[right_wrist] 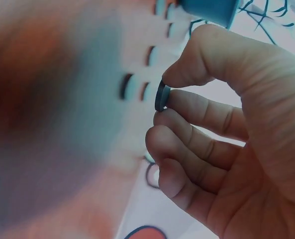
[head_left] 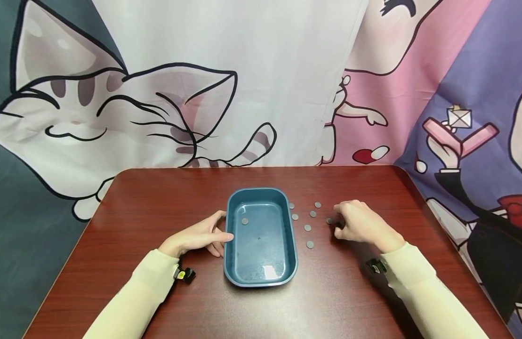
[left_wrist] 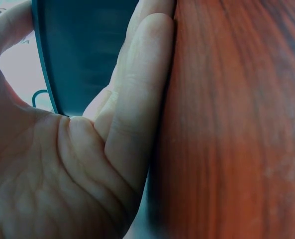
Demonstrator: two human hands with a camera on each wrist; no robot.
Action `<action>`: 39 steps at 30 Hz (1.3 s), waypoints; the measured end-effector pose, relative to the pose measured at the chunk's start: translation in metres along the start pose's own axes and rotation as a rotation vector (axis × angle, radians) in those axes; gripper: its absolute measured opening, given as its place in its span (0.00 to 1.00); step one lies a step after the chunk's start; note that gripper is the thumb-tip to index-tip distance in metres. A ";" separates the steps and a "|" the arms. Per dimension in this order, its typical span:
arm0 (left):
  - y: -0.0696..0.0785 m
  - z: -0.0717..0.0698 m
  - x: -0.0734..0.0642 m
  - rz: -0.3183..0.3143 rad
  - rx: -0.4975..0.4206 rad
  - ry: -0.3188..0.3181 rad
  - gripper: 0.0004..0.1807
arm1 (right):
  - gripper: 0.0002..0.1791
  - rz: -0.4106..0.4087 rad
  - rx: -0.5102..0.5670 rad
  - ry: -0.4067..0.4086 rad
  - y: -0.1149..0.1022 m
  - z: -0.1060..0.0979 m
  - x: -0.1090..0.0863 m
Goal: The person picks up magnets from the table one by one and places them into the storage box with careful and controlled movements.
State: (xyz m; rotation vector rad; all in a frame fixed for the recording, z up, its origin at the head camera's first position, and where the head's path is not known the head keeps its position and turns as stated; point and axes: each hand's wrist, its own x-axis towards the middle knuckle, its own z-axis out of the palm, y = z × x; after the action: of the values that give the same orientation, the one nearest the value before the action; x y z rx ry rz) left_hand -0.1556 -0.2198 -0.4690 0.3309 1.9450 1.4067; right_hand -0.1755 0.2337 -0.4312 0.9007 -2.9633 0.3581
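Note:
A blue rectangular plastic tray [head_left: 261, 268] sits on the table with one small grey coin-like disc [head_left: 244, 221] inside. My left hand [head_left: 201, 237] holds the tray's left side, thumb over the rim and fingers along the outer wall; the left wrist view shows that wall [left_wrist: 82, 55] between thumb and fingers. Right of the tray, my right hand [head_left: 362, 223] is low over the table. Its thumb and index fingertips pinch a grey disc [right_wrist: 162, 95] by its edges. The other fingers of that hand are curled.
Several more grey discs [head_left: 307, 228] lie scattered on the brown wooden table [head_left: 180, 306] between the tray and my right hand. A cartoon-printed curtain [head_left: 286, 84] hangs behind the table's far edge.

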 end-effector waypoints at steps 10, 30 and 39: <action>0.000 0.001 -0.001 -0.002 0.005 0.007 0.38 | 0.09 -0.065 0.057 0.026 -0.040 -0.019 0.035; -0.001 0.000 0.000 -0.016 -0.006 0.006 0.39 | 0.06 -0.190 0.157 0.008 -0.123 -0.029 0.105; 0.000 0.000 0.000 -0.021 -0.009 0.010 0.38 | 0.06 -0.215 0.176 -0.053 -0.150 -0.009 0.120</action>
State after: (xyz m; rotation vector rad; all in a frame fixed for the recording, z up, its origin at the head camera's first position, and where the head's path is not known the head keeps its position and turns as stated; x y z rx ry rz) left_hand -0.1553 -0.2198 -0.4684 0.2991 1.9445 1.4055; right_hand -0.1936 0.0494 -0.3800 1.2519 -2.8766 0.6011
